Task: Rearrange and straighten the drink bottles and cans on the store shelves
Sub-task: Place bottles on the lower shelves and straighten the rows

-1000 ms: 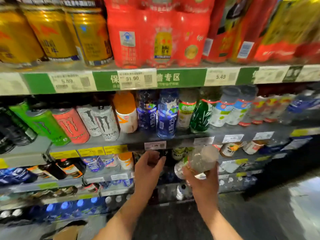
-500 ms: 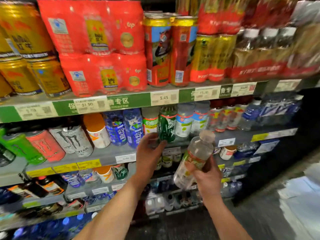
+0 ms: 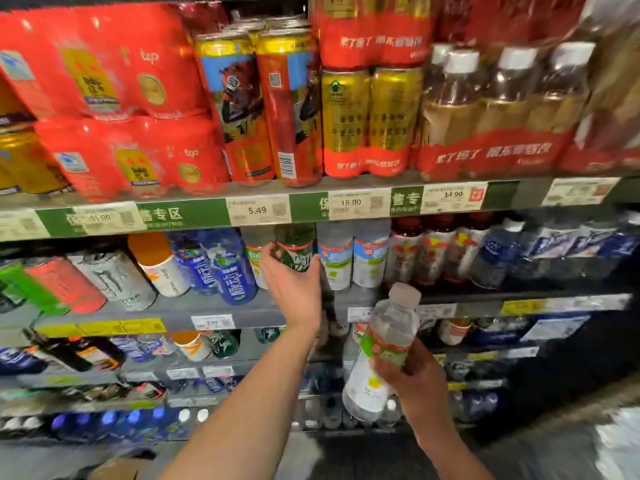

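My right hand [image 3: 414, 382] grips a clear bottle [image 3: 381, 344] with a green and red label, tilted, cap up, in front of the shelves. My left hand [image 3: 294, 282] reaches up to the second shelf [image 3: 173, 311] and curls round the lower part of a dark green bottle [image 3: 296, 245] standing there. Thumb and fingers lie on either side of that bottle. Beside it stand a pale bottle with a green label [image 3: 254, 251] on the left and white bottles with blue and red labels [image 3: 351, 254] on the right.
Blue bottles [image 3: 225, 268], an orange-capped bottle [image 3: 157, 261] and energy drink cans [image 3: 110, 278] stand left of my hand. Red-capped and blue bottles [image 3: 450, 251] fill the right. Red multipacks [image 3: 114, 98] and tall cans [image 3: 263, 105] crowd the top shelf; lower shelves hold more drinks.
My left hand has risen from the lower shelf edge to the dark green bottle on the second shelf. My right hand has carried the clear bottle up and right. The view has tilted upward.
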A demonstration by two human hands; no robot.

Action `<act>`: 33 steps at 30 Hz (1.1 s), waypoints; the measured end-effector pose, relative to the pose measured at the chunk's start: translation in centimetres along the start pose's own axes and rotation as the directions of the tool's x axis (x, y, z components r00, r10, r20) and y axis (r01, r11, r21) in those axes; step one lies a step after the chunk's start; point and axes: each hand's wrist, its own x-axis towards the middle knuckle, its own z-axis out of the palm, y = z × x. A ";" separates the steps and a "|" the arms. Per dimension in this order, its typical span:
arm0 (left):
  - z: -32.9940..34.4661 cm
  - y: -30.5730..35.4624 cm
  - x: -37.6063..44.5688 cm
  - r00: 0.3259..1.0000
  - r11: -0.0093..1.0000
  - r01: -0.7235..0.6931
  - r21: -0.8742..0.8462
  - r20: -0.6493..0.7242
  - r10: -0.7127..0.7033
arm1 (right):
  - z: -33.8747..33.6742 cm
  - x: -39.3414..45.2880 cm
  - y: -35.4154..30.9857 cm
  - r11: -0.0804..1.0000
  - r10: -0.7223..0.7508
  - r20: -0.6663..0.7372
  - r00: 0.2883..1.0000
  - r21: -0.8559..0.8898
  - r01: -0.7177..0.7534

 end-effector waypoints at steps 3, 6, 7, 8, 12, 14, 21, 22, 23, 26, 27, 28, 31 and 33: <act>0.2 0.4 -0.1 0.999 1.000 0.013 0.007 -0.035 -0.013 | -1.2 0.2 0.4 1.000 -0.005 0.006 1.000 -0.018 0.005; -0.1 0.8 -0.5 0.997 0.997 0.065 0.032 -0.044 -0.064 | -1.7 0.5 0.8 0.999 -0.023 0.028 0.999 -0.041 0.024; -0.3 0.7 -0.6 0.997 0.998 0.061 0.032 -0.043 -0.060 | -1.7 0.6 0.8 0.998 -0.038 0.032 0.999 -0.040 0.040; -0.8 0.6 -0.9 0.998 0.998 0.055 0.029 -0.038 -0.054 | -1.7 0.6 0.7 0.997 -0.056 0.040 0.998 -0.042 0.057; -2.8 -0.1 -1.8 0.995 0.994 0.094 -0.051 -0.019 -0.095 | -0.5 0.8 -0.4 0.992 -0.112 0.064 0.992 -0.056 0.115; -4.0 -0.2 -2.0 0.986 0.976 0.168 -0.140 0.006 -0.169 | 0.6 1.1 -0.9 0.990 -0.136 0.055 0.989 -0.030 0.138; -8.9 -0.1 -2.8 0.953 0.901 0.299 -0.315 0.054 -0.298 | 5.5 1.5 -3.2 0.961 -0.275 -0.033 0.961 0.023 0.276; -9.8 -0.3 -2.7 0.955 0.900 0.293 -0.322 0.057 -0.291 | 6.4 1.6 -3.9 0.954 -0.299 -0.047 0.953 0.017 0.300; -10.8 -0.5 -2.5 0.957 0.899 0.288 -0.330 0.062 -0.284 | 7.4 1.9 -4.5 0.946 -0.323 -0.065 0.944 -0.013 0.323; -14.0 -1.8 -1.4 0.956 0.899 0.289 -0.329 0.050 -0.289 | 10.2 3.3 -5.0 0.919 -0.390 -0.101 0.915 -0.111 0.379; -15.0 -2.2 -0.8 0.954 0.897 0.295 -0.329 0.043 -0.298 | 11.3 3.8 -5.0 0.925 -0.377 -0.123 0.918 -0.104 0.366; -15.9 -2.8 -0.2 0.951 0.895 0.302 -0.327 0.042 -0.306 | 12.4 4.3 -5.1 0.932 -0.360 -0.141 0.922 -0.102 0.348; -18.5 -3.6 1.4 0.949 0.901 0.312 -0.301 0.044 -0.314 | 14.8 6.2 -5.3 0.931 -0.347 -0.151 0.926 -0.177 0.320; -20.3 -4.2 2.5 0.952 0.910 0.306 -0.280 0.058 -0.302 | 16.1 7.4 -4.7 0.896 -0.368 -0.154 0.917 -0.323 0.306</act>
